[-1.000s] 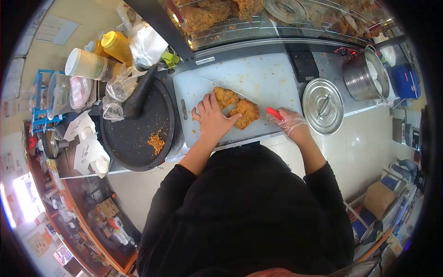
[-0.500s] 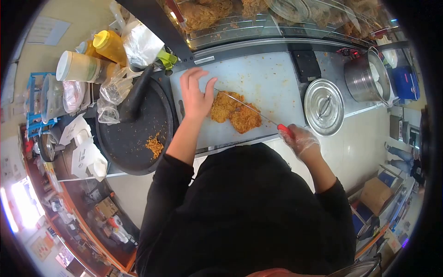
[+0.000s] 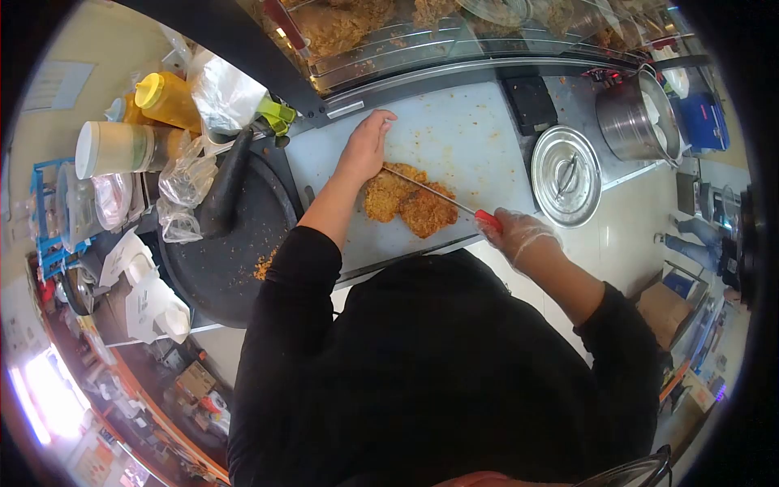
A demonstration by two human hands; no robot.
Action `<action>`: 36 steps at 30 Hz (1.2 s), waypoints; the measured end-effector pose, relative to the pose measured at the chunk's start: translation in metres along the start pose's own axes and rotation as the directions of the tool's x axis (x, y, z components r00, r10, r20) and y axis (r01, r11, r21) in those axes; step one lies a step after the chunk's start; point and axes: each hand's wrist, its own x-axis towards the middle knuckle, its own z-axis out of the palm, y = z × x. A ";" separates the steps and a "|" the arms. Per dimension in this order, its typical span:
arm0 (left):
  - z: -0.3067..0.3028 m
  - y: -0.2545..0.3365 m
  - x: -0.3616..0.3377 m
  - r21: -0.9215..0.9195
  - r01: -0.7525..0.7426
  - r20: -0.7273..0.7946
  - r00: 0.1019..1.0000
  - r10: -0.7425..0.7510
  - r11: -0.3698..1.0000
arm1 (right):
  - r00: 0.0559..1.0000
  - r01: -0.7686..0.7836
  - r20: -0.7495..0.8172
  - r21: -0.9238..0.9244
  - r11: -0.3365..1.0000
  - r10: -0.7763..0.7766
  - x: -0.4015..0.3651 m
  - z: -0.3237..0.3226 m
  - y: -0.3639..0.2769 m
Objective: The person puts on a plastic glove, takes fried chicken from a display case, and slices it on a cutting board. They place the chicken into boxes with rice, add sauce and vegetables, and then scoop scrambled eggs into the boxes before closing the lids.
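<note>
A long thin knife (image 3: 434,192) with a red handle is gripped in my right hand (image 3: 519,233), which wears a clear plastic glove. Its blade lies across a flat piece of golden-brown breaded fried chicken (image 3: 388,195), beside a darker, crisper part (image 3: 428,213). The chicken rests on a white cutting board (image 3: 479,146). My left hand (image 3: 367,148) is at the knife's tip end, its heel right by the tip; the fingers stretch forward over the board, bent slightly at the ends, holding nothing visible.
A dark round pan (image 3: 219,280) with crumbs stands left of the board. Beyond it are a yellow squeeze bottle (image 3: 166,97) and plastic bags (image 3: 187,174). A metal lid (image 3: 566,176) and steel pot (image 3: 637,118) sit right. A glass display case (image 3: 389,49) borders the back.
My left hand has turned and come down toward the knife tip, its spread fingers drawing together. The knife blade has shifted slightly over the chicken. The whole view has tilted a little.
</note>
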 end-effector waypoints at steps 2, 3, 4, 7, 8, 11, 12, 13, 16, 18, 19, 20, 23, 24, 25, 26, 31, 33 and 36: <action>-0.003 -0.002 0.000 -0.022 0.056 0.044 0.998 -0.055 0.998 | 1.000 -0.015 0.019 -0.019 1.000 0.015 0.006 0.000 -0.003; -0.005 -0.003 0.000 0.015 0.055 0.058 0.997 -0.056 0.998 | 0.999 -0.032 0.029 -0.024 0.999 0.033 0.009 0.001 -0.004; -0.006 -0.005 0.000 0.050 0.053 0.069 0.996 -0.057 0.997 | 0.998 -0.049 0.039 -0.032 0.998 0.050 0.012 0.002 -0.004; -0.011 -0.003 0.002 0.139 0.013 0.113 0.993 -0.029 0.990 | 0.999 -0.019 -0.028 -0.005 1.000 0.019 0.036 0.045 0.009; -0.013 -0.002 0.002 0.170 -0.006 0.128 0.992 -0.016 0.985 | 0.999 -0.005 -0.054 -0.020 1.000 0.004 0.040 0.049 0.009; -0.017 0.000 0.004 0.185 0.037 0.120 0.991 -0.061 0.982 | 0.995 0.044 -0.090 -0.056 0.998 -0.048 0.045 0.054 0.011; -0.018 0.001 0.004 0.134 0.042 0.103 0.993 -0.056 0.990 | 0.994 0.069 -0.080 -0.079 0.995 -0.075 0.048 0.045 0.015; -0.018 0.000 0.003 0.083 0.048 0.085 0.995 -0.055 0.995 | 0.992 0.095 -0.068 -0.103 0.990 -0.103 0.047 0.034 0.016; -0.035 0.029 0.002 -0.003 -0.004 -0.107 0.994 0.003 1.000 | 0.994 0.076 -0.068 -0.073 0.994 -0.080 0.005 -0.004 -0.004; -0.037 0.038 -0.010 -0.011 0.024 -0.191 0.981 -0.026 1.000 | 0.998 0.052 -0.021 -0.037 0.998 -0.053 -0.008 0.000 -0.007; -0.034 0.037 -0.013 -0.004 0.066 -0.206 0.976 -0.065 0.998 | 0.999 0.050 -0.013 -0.032 0.998 -0.051 -0.008 0.004 -0.007; -0.031 0.035 -0.015 0.001 0.104 -0.223 0.970 -0.101 0.995 | 0.999 0.048 -0.010 -0.030 0.998 -0.048 -0.006 0.009 -0.007; -0.013 0.022 -0.025 0.049 0.133 -0.242 0.963 -0.118 0.990 | 1.000 0.022 0.007 -0.030 0.999 -0.022 0.001 0.014 -0.011; -0.009 0.016 -0.027 0.058 0.151 -0.237 0.962 -0.134 0.987 | 1.000 0.021 -0.002 -0.026 0.999 -0.021 0.003 0.020 -0.010; -0.007 0.013 -0.027 0.065 0.170 -0.234 0.961 -0.150 0.983 | 1.000 0.021 -0.011 -0.024 0.999 -0.021 0.005 0.024 -0.009; -0.006 0.011 -0.028 0.075 0.191 -0.233 0.958 -0.170 0.979 | 1.000 0.017 -0.006 -0.033 0.999 -0.017 0.006 0.027 -0.009; -0.009 0.004 -0.026 0.170 0.179 -0.224 0.965 -0.139 0.969 | 0.999 0.041 -0.006 -0.007 0.999 -0.041 0.029 0.048 -0.004; -0.017 0.006 -0.024 0.214 0.182 -0.209 0.968 -0.137 0.960 | 0.999 0.030 -0.024 0.009 1.000 -0.030 0.037 0.051 -0.013; -0.029 0.004 -0.028 0.226 0.184 -0.207 0.969 -0.137 0.957 | 0.992 0.105 -0.072 -0.023 0.994 -0.106 0.039 0.050 -0.014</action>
